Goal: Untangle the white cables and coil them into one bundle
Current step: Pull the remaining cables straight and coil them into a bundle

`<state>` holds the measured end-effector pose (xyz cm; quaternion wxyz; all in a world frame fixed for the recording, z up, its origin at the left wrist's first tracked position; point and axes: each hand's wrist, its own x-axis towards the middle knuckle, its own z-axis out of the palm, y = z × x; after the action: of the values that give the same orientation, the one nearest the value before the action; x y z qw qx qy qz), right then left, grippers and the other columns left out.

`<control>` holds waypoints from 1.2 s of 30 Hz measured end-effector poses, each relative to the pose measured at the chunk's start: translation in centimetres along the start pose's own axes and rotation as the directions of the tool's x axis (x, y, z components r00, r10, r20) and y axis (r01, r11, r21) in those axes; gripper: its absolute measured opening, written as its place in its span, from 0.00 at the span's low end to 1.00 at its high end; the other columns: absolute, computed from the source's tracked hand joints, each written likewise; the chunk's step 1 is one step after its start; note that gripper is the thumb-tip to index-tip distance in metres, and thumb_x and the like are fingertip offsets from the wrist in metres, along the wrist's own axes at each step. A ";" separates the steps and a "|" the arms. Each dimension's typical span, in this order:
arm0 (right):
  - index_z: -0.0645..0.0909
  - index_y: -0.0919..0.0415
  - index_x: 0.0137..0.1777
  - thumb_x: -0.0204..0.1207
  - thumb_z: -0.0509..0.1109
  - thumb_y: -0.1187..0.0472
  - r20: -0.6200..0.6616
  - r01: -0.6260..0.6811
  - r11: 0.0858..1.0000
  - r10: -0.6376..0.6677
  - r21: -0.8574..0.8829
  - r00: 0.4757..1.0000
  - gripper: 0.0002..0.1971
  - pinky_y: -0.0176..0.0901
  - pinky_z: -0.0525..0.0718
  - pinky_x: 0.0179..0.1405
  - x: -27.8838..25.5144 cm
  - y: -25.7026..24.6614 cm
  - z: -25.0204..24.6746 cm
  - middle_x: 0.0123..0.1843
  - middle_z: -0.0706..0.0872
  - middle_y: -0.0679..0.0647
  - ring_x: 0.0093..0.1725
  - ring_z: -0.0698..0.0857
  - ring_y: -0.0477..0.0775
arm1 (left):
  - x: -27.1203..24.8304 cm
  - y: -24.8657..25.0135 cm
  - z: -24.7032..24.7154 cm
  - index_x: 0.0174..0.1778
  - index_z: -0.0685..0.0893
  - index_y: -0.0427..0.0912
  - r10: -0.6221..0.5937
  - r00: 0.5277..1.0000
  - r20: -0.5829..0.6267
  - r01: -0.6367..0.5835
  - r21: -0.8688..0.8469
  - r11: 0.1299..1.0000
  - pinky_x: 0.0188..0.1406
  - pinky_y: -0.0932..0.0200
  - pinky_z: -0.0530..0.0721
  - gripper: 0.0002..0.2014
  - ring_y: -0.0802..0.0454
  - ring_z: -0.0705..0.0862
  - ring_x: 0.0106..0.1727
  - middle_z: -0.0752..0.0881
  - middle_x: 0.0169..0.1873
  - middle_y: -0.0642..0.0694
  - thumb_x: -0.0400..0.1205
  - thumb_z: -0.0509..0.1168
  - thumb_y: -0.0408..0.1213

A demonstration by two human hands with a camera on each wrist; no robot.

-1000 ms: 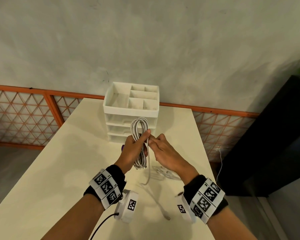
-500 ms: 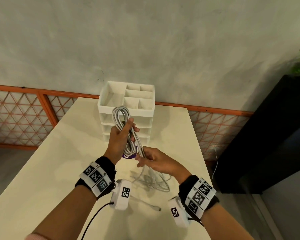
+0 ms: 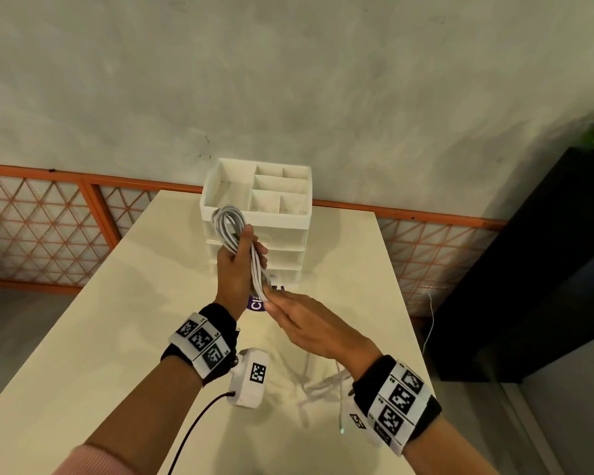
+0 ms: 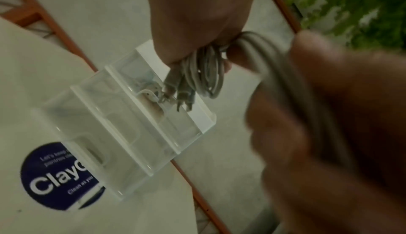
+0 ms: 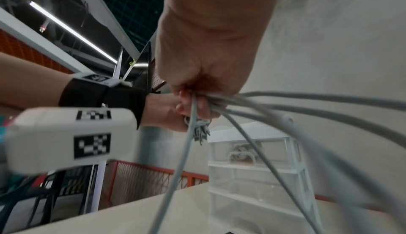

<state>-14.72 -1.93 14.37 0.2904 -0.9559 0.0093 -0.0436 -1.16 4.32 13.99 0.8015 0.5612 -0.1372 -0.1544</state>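
The white cables (image 3: 235,234) stand as a long coil gripped in the left hand (image 3: 235,269), held above the bench (image 3: 117,320) in front of the white drawer organiser (image 3: 258,197); the coil's upper loop rises past the fingers, while its lower end runs down to the right hand (image 3: 309,323); the right hand's fingers close round the strands there, seen plainly from the right wrist view, where several strands (image 5: 285,109) fan out from the pinch; loose cable (image 3: 323,389) trails onto the bench beneath the right forearm, partly hidden by it; how many cables there are cannot be told; the left wrist view is blurred, its own fingers (image 4: 318,116) dark and smeared over the strands; a round blue sticker (image 4: 54,177) is half covered by the organiser and cut short by the hands in the head view; compared with half a second ago, the right hand has risen to the coil's lower end and the loose pile on the bench has thinned.
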 end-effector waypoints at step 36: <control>0.58 0.53 0.45 0.50 0.86 0.54 -0.216 -0.029 0.946 -0.043 -0.323 0.976 0.37 0.45 0.72 0.25 1.0 -2.2 -8.1 0.46 0.69 0.49 0.29 0.73 0.58 | -4.7 2.8 2.4 0.28 0.87 0.41 -0.325 0.828 0.458 0.207 0.289 0.935 0.28 0.55 0.88 0.21 0.45 0.84 0.22 0.85 0.23 0.38 0.84 0.61 0.46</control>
<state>-14.46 -4.65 22.40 0.1264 -0.9798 0.0451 -0.1479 -6.12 5.10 17.24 0.6397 0.6034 -0.2759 -0.3880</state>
